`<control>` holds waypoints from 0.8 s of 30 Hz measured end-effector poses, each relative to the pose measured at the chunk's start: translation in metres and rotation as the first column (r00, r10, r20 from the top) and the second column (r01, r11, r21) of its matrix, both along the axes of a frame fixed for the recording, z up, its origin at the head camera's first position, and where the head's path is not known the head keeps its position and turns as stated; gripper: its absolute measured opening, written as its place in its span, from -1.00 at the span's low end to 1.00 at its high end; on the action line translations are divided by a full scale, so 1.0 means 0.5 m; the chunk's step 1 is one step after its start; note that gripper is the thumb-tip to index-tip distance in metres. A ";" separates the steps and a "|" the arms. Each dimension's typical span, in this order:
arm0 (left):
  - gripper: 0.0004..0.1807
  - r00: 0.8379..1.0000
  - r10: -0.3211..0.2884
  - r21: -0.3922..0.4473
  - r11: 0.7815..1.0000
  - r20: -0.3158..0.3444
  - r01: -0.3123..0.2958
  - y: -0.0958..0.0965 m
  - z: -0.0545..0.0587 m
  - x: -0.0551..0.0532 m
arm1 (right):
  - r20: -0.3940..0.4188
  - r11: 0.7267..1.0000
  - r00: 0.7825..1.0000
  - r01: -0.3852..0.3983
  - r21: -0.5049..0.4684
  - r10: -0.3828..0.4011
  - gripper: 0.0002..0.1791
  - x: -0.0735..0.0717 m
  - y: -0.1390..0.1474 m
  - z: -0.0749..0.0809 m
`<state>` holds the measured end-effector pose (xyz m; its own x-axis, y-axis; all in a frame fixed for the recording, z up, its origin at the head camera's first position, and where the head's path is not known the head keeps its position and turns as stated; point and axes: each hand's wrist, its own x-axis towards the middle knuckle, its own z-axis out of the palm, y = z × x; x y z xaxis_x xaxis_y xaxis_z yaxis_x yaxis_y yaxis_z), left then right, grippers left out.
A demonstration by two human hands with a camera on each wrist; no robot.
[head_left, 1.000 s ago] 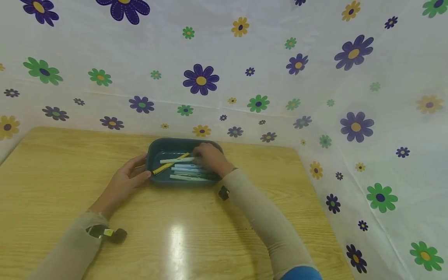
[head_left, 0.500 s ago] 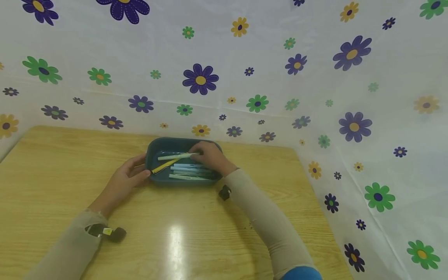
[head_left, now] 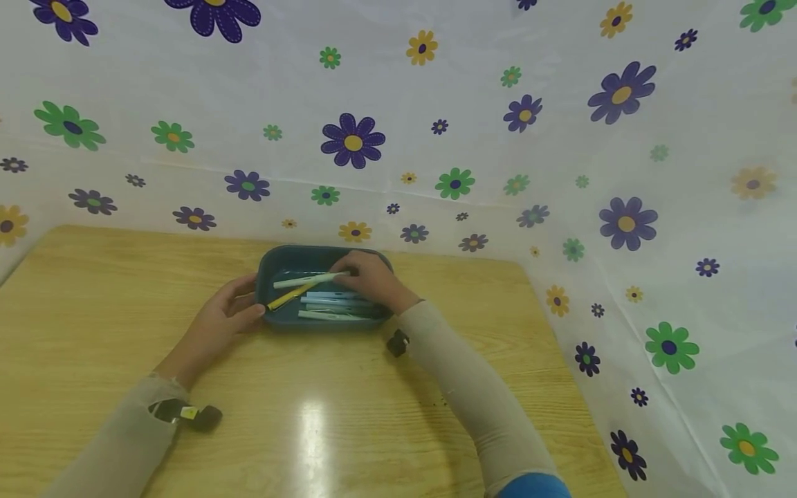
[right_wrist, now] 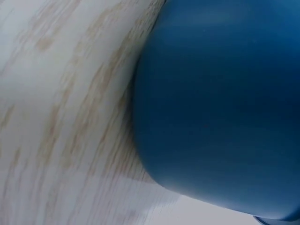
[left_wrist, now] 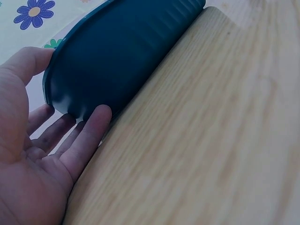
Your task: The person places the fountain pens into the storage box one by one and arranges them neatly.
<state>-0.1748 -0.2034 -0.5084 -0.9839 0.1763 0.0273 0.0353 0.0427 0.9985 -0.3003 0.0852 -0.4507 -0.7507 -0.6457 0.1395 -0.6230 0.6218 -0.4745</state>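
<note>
A dark teal plastic basket (head_left: 311,325) stands near the table's back edge with several pens in it. My left hand (head_left: 214,321) holds the basket's left end, thumb at the near corner and fingers round the side. In the left wrist view, thumb and fingertips touch the basket's wall (left_wrist: 108,61). Reaching inside, my right hand (head_left: 371,280) pinches the right end of a pale mint pen (head_left: 295,282). This pen lies across a yellow pen (head_left: 288,297). Light blue pens (head_left: 330,299) and a pale green pen (head_left: 320,315) lie in front. The right wrist view shows only the basket's outside wall (right_wrist: 215,108).
The wooden table (head_left: 261,415) extends in front and to both sides. A white flower-printed sheet (head_left: 280,83) hangs right behind the basket and along the table's right side.
The mint pen has shifted left and slightly up, with my right hand drawn slightly leftward along with it. My left hand stays at the basket's end.
</note>
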 end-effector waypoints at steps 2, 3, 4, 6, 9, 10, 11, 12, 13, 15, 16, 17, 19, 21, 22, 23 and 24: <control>-0.23 1.000 0.004 -0.013 1.000 0.006 -0.004 -0.001 0.000 -0.001 | 0.000 1.000 1.000 -0.001 -0.009 0.001 -0.82 0.000 0.001 0.000; -0.23 1.000 0.005 -0.022 1.000 0.008 -0.005 -0.001 0.000 -0.001 | -0.001 1.000 1.000 -0.001 -0.011 0.001 -0.82 0.000 0.001 0.000; -0.23 1.000 0.006 -0.030 1.000 0.012 -0.006 -0.001 0.000 0.000 | 0.001 1.000 1.000 0.000 -0.014 0.000 -0.82 0.001 0.001 0.000; -0.23 1.000 0.009 -0.049 0.999 0.016 -0.008 -0.002 0.001 0.001 | 0.005 1.000 1.000 0.006 -0.017 -0.006 -0.82 0.001 0.001 0.001; -0.23 1.000 0.009 -0.060 0.998 0.012 -0.008 -0.002 0.003 0.001 | 0.007 1.000 1.000 0.018 -0.018 -0.018 -0.82 0.002 0.001 0.005; -0.23 1.000 0.009 -0.061 0.998 0.012 -0.008 -0.002 0.003 0.002 | 0.006 1.000 1.000 0.023 -0.019 -0.023 -0.82 0.002 0.001 0.006; -0.23 1.000 0.009 -0.063 0.998 0.009 -0.008 -0.002 0.003 0.002 | 0.007 0.999 1.000 0.024 -0.024 -0.024 -0.81 0.002 0.001 0.007; -0.23 1.000 0.008 -0.060 0.998 0.009 -0.007 -0.002 0.003 0.002 | 0.010 0.999 1.000 0.023 -0.030 -0.023 -0.81 0.002 0.001 0.009; -0.24 1.000 0.006 -0.054 0.999 0.009 -0.006 -0.001 0.003 0.002 | 0.011 0.999 1.000 0.020 -0.036 -0.019 -0.81 0.001 0.001 0.012; -0.24 1.000 0.003 -0.045 0.999 0.010 -0.002 0.000 0.004 0.003 | 0.003 0.999 1.000 0.011 -0.044 -0.011 -0.81 0.001 0.003 0.018; -0.24 1.000 0.000 -0.042 0.999 0.009 0.000 0.000 0.004 0.003 | 0.004 0.999 1.000 0.005 -0.050 -0.005 -0.81 0.001 0.004 0.023; -0.23 1.000 -0.003 -0.043 0.999 0.005 0.003 0.001 0.005 0.003 | 0.001 0.998 1.000 -0.002 -0.057 0.002 -0.81 0.000 0.006 0.026; -0.24 1.000 -0.007 -0.033 0.999 0.003 0.007 0.002 0.005 0.003 | -0.007 0.998 1.000 -0.014 -0.064 0.014 -0.82 -0.001 0.011 0.035; -0.25 1.000 -0.007 -0.032 0.999 -0.001 0.007 0.002 0.005 0.003 | -0.015 0.997 1.000 -0.020 -0.070 0.019 -0.82 0.000 0.017 0.044; -0.25 1.000 -0.006 -0.030 1.000 -0.001 0.006 0.002 0.005 0.003 | -0.015 0.997 1.000 -0.023 -0.075 0.022 -0.82 0.000 0.021 0.049; -0.24 1.000 -0.004 -0.030 1.000 0.001 0.004 0.001 0.004 0.004 | -0.015 0.997 1.000 -0.024 -0.077 0.023 -0.82 0.000 0.025 0.051; -0.24 1.000 -0.003 -0.021 1.000 0.008 0.003 0.001 0.003 0.004 | -0.011 0.997 1.000 -0.022 -0.077 0.021 -0.81 0.000 0.029 0.054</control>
<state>-0.1728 -0.2027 -0.5070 -0.9835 0.1801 0.0162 0.0280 0.0631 0.9976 -0.3002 0.0997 -0.4236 -0.7348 -0.6490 0.1970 -0.6412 0.5701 -0.5137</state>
